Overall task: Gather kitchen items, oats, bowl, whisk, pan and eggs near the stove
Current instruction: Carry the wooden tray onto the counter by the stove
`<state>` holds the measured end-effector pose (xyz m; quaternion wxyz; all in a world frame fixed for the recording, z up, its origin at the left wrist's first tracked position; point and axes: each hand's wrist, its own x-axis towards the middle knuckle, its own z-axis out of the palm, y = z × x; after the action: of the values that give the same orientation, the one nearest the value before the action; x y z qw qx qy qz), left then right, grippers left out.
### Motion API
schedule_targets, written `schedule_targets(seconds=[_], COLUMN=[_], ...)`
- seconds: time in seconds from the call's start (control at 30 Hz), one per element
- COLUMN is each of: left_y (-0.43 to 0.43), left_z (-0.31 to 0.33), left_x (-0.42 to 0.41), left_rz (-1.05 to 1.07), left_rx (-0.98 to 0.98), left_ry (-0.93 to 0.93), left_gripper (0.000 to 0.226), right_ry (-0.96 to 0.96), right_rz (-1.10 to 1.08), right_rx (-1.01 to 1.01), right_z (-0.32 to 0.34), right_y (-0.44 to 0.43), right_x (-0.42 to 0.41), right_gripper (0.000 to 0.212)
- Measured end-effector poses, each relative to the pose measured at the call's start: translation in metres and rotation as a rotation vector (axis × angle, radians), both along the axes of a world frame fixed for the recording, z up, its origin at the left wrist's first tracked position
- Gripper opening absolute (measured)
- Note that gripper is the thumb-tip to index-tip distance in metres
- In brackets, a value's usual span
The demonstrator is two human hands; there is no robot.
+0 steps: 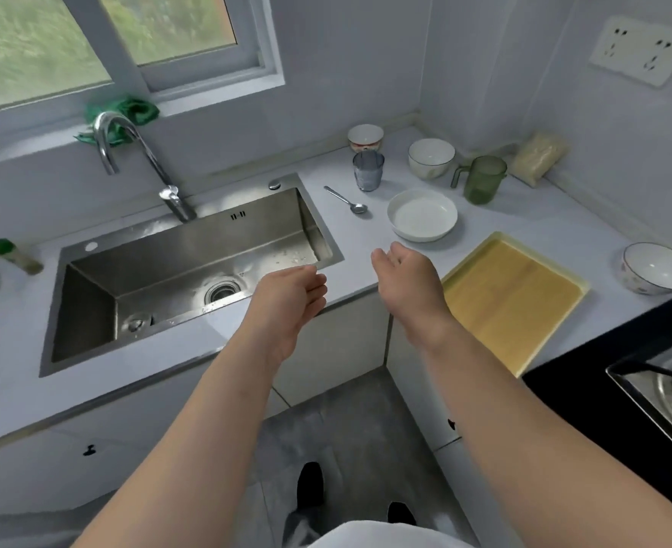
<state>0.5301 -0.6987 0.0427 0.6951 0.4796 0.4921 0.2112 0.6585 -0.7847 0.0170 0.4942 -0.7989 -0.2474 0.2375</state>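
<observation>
Both my hands hover empty over the counter's front edge, fingers relaxed. My left hand [290, 298] is over the sink's right front corner; my right hand [405, 278] is just below a wide white bowl [422, 215]. A bag of oats [537, 157] lies in the far corner by the wall. Another white bowl [431, 157] stands behind the wide one, a small patterned bowl [365, 137] farther back. A patterned bowl [656, 272] sits beside the black gas stove [642, 373] at the right. No whisk, pan or eggs are in view.
A steel sink [192, 267] with a tap [136, 152] fills the left. A spoon [346, 200], a clear cup [368, 171] and a green measuring jug [482, 179] stand on the counter. A yellow cutting board [512, 298] lies left of the stove. A green-capped bottle [14, 255] lies at the far left.
</observation>
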Motion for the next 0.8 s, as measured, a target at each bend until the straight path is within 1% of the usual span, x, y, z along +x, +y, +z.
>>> schedule_targets(seconds=[0.13, 0.23, 0.33, 0.43, 0.47, 0.5, 0.57, 0.63, 0.73, 0.8], left_y=[0.032, 0.05, 0.064, 0.069, 0.07, 0.072, 0.071, 0.066, 0.051, 0.041], left_z=[-0.018, -0.021, -0.019, -0.02, -0.024, -0.029, -0.041, -0.056, -0.082, -0.096], left_x=[0.03, 0.053, 0.075, 0.092, 0.097, 0.101, 0.115, 0.126, 0.144, 0.155], left_rz=[-0.176, -0.305, -0.397, -0.518, -0.564, -0.619, -0.742, -0.805, -0.907, -1.014], left_rx=[-0.035, -0.065, -0.071, -0.078, -0.075, -0.068, -0.044, -0.009, 0.081, 0.159], left_ry=[0.028, 0.041, 0.027, 0.02, 0.025, 0.022, 0.031, 0.09, 0.264, 0.38], left_gripper=[0.009, 0.008, 0.01, 0.008, 0.011, 0.015, 0.019, 0.017, 0.009, 0.014], right_ry=[0.084, 0.097, 0.08, 0.066, 0.068, 0.072, 0.099, 0.166, 0.226, 0.261], right_rz=[-0.167, -0.314, -0.424, -0.519, -0.541, -0.558, -0.65, -0.783, -0.938, -0.999], right_rx=[-0.005, -0.022, -0.024, -0.038, -0.038, -0.028, -0.033, -0.052, -0.203, -0.289], right_z=[-0.01, -0.015, -0.013, -0.007, -0.009, -0.01, -0.015, -0.026, -0.048, -0.061], right_y=[0.012, 0.012, 0.015, 0.017, 0.016, 0.014, 0.003, -0.014, -0.046, -0.065], right_x=[0.01, 0.017, 0.025, 0.027, 0.028, 0.028, 0.027, 0.031, 0.039, 0.041], right_gripper=[0.039, 0.025, 0.037, 0.04, 0.04, 0.038, 0.025, 0.019, 0.035, 0.038])
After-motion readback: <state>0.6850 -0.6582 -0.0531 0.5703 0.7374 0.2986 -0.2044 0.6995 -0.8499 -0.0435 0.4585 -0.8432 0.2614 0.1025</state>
